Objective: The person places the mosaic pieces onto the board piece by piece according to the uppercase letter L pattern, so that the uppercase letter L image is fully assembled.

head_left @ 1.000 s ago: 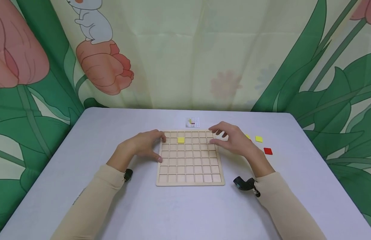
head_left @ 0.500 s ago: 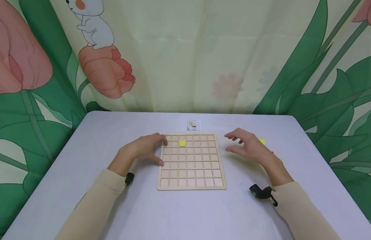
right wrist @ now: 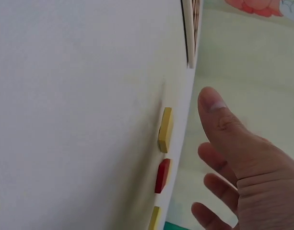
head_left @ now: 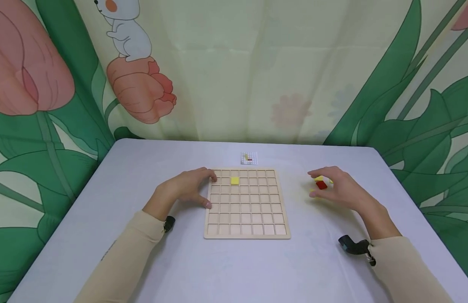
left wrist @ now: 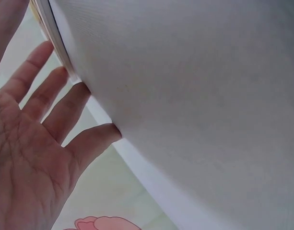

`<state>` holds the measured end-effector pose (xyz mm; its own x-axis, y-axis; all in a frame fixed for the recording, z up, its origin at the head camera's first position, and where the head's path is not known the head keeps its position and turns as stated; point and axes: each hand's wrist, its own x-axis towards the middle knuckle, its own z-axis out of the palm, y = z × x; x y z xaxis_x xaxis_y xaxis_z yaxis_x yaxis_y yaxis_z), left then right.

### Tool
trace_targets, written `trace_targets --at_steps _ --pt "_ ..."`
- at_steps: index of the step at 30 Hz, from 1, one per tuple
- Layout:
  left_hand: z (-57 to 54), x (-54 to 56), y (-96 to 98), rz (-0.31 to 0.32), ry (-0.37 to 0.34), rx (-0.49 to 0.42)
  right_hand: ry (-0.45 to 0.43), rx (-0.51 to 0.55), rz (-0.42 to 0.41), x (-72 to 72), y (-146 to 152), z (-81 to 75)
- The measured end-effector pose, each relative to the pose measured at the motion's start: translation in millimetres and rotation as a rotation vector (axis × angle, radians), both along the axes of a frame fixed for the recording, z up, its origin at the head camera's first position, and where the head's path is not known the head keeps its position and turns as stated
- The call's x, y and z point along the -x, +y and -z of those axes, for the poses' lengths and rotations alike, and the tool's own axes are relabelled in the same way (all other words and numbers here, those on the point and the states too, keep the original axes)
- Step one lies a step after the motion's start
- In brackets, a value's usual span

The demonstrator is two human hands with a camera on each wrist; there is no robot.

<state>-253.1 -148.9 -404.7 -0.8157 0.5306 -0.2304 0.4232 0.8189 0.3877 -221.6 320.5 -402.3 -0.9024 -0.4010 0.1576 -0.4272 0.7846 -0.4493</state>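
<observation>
A light wooden grid board [head_left: 247, 237] lies flat on the table, with one yellow square tile [head_left: 235, 181] in its back row. My left hand [head_left: 184, 187] rests against the board's left edge, thumb and fingers spread apart. To the right of the board, my right hand [head_left: 341, 189] hovers with thumb and fingers parted around a red tile [head_left: 321, 185] and a yellow tile [head_left: 318, 178]. Nothing is held in it. In the right wrist view, the red tile [right wrist: 162, 176] lies between two yellow ones, apart from the fingers. The right hand partly hides the loose tiles.
A small printed card [head_left: 249, 158] with a coloured grid pattern lies just behind the board. White cloth covers the table [head_left: 162, 269]. A curtain [head_left: 234, 71] with flowers and a rabbit hangs behind the table's back edge.
My right hand has moved right, from the board's upper right corner to above the loose tiles. The left hand stays at the board's left edge. The head view has shifted slightly.
</observation>
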Motion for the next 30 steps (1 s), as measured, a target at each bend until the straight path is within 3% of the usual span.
trace_targets --at_steps 10,19,30 --pt "-0.3 -2.8 -0.6 0.002 0.013 0.014 0.098 -0.075 -0.018 0.4 12 17.5" --pt "1.1 -3.7 -2.0 -0.013 -0.001 0.013 0.014 -0.116 0.021 0.6 8 20.0" --pt "-2.4 -0.6 3.2 0.002 0.008 0.043 -0.002 -0.110 0.015 1.5 8 21.1"
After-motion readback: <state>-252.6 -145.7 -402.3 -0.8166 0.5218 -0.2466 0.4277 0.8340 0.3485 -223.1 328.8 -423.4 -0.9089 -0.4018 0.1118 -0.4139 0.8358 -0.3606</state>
